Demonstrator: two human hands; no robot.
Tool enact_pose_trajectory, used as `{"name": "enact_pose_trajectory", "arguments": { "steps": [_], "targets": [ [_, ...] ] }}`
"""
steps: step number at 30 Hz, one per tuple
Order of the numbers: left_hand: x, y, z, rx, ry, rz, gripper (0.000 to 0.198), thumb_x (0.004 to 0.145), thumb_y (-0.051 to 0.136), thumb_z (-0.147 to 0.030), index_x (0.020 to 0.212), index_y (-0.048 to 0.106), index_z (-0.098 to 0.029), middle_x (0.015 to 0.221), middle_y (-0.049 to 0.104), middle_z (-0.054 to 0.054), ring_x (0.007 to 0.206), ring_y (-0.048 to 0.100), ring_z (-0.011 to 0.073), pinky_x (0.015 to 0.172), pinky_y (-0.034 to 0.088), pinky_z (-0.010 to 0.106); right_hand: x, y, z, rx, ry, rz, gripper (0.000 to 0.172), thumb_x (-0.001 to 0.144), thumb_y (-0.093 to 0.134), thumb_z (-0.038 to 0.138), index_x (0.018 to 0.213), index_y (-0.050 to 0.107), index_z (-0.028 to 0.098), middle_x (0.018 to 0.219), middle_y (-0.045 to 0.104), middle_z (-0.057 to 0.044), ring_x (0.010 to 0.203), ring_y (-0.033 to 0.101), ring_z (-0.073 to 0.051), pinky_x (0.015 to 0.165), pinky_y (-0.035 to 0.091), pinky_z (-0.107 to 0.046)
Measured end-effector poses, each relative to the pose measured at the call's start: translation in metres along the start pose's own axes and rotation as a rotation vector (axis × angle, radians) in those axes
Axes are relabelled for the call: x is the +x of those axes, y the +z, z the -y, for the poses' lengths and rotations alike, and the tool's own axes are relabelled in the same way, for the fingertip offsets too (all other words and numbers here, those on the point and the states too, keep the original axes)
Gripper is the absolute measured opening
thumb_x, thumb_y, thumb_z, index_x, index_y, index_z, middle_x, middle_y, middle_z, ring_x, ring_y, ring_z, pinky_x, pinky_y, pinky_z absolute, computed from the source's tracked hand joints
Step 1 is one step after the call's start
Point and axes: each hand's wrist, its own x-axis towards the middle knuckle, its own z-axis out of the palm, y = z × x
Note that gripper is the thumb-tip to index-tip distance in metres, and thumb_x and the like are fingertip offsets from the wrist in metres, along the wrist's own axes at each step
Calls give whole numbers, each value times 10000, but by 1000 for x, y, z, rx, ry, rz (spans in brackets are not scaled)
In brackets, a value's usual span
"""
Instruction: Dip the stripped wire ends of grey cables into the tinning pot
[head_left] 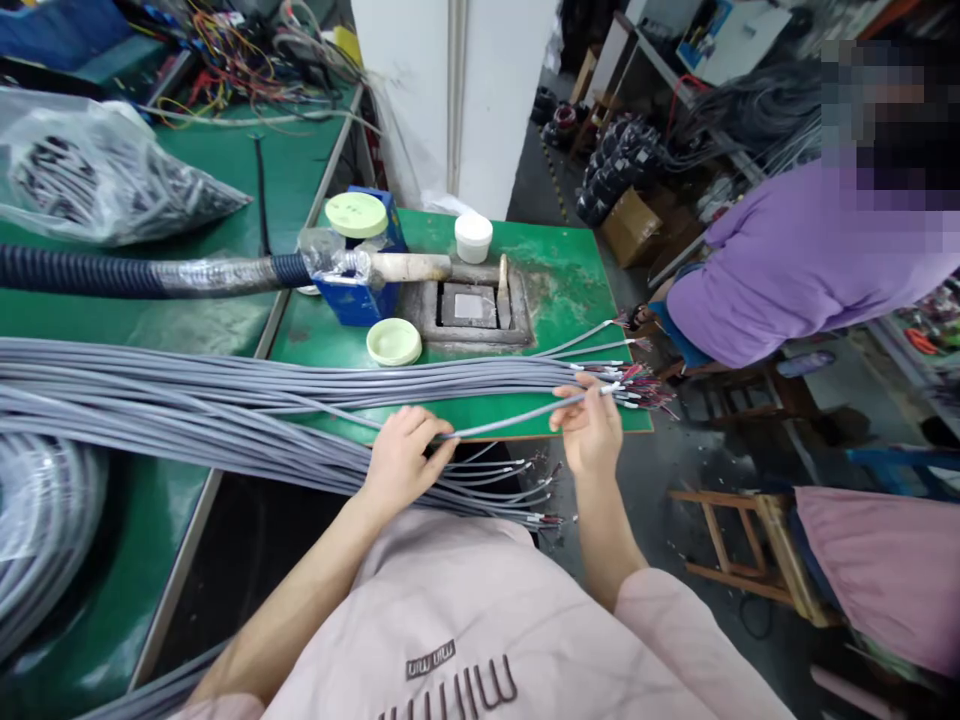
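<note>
A long bundle of grey sheathed cables (225, 400) runs across the green bench mat (555, 270) from the left, its stripped ends fanning out in coloured wires (637, 388). My left hand (405, 460) grips one grey cable (525, 416) at the near edge of the bundle. My right hand (589, 425) pinches the same cable close to its stripped end, holding it taut and lifted slightly. A second group of thin cable ends (510, 490) hangs over the bench edge below my hands.
Beyond the cables stand a metal solder pot (469, 305), a blue box (360, 290), several small jars and a black corrugated hose (150, 275). A co-worker in a purple top (810, 270) sits to the right. A wooden stool (750, 540) stands at lower right.
</note>
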Motion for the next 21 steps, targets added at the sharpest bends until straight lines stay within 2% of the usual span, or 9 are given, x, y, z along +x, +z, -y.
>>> {"name": "enact_pose_trajectory", "arguments": {
  "steps": [1,3,6,8,11,13,17,21],
  "targets": [
    [-5,-1,0,-28,-7,24,104,879,572,-290,850,623,-204,788,618,41,754,549,187,675,417,333,0,-1,7,-43,-58,-15,271,844,544,490,983,544,258,747,675,-3,459,530,-106,427,423,-238],
    [-12,-2,-1,-91,-24,92,108,869,588,-298,840,636,-206,784,628,37,749,558,181,680,422,328,-5,-1,17,-189,-86,56,233,862,531,453,957,582,247,649,640,12,413,469,-96,411,384,-236],
    [-16,-4,-6,-299,-68,195,131,852,621,-327,883,657,-206,818,662,32,784,586,174,738,447,329,-23,10,18,-443,-8,270,226,862,542,393,957,646,216,559,611,23,386,423,-88,401,357,-230],
    [-14,-8,-12,-500,-133,202,155,844,636,-330,911,667,-194,850,679,39,817,606,169,780,467,324,-34,22,12,-531,31,427,213,850,559,351,938,671,192,529,603,29,401,451,-85,423,373,-219],
    [-8,-15,-19,-738,-287,134,141,845,634,-306,879,690,-182,847,679,43,789,617,152,752,479,293,-46,41,4,-558,44,607,194,842,562,312,890,690,174,509,595,33,431,502,-83,457,399,-201],
    [-6,-19,-22,-870,-398,62,133,832,650,-303,845,701,-181,807,671,32,748,611,138,714,477,272,-50,50,2,-562,48,674,192,838,557,296,878,698,172,502,592,35,426,507,-81,454,402,-195],
    [-3,-23,-23,-1108,-584,-88,166,747,736,-330,794,706,-173,736,656,13,671,593,118,639,476,243,-53,59,1,-565,57,736,183,839,553,282,863,697,171,502,588,36,426,515,-79,458,408,-190],
    [-1,-23,-24,-1210,-691,-142,209,694,776,-345,762,696,-165,674,646,-3,616,574,103,599,472,227,-55,63,0,-557,85,757,159,835,556,273,836,674,166,515,580,39,436,530,-78,467,416,-186]
  ]
}}
